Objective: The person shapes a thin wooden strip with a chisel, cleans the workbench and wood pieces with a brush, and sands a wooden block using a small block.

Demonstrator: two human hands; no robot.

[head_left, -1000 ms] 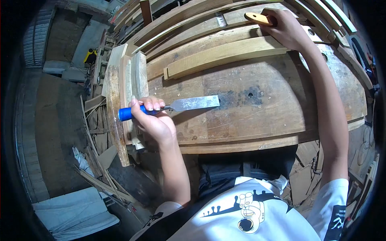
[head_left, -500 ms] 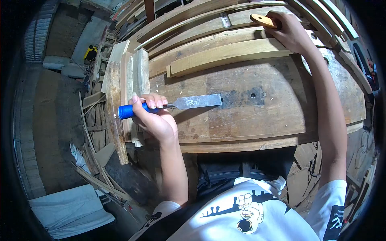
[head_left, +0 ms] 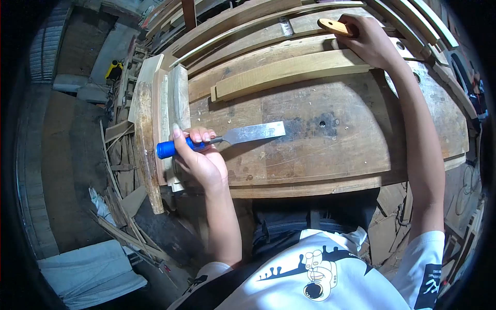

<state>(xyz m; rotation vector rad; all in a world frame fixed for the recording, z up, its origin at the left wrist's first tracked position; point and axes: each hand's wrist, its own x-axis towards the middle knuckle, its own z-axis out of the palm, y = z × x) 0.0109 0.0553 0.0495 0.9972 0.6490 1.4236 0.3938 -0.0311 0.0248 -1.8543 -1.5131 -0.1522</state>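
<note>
My left hand (head_left: 200, 157) is wrapped round the blue handle of a chisel (head_left: 256, 133), whose wide flat metal blade points right above the wooden workbench (head_left: 320, 155). At the back right, my right hand (head_left: 368, 41) is closed on a tool with a light wooden handle (head_left: 333, 26); the rest of that tool is hidden by the hand. A long pale wood piece (head_left: 289, 76) lies across the bench, its right end beneath my right hand and forearm.
Long boards (head_left: 232, 28) lie along the bench's back edge. Upright planks (head_left: 178, 98) stand at its left end. Scrap wood lies on the floor at left, near a pale cloth (head_left: 93, 274). A yellow object (head_left: 113, 70) is at upper left.
The chisel's handle has shifted slightly right and down with my left hand, and its blade tilts up a little more. My right hand keeps its hold on the wooden handle.
</note>
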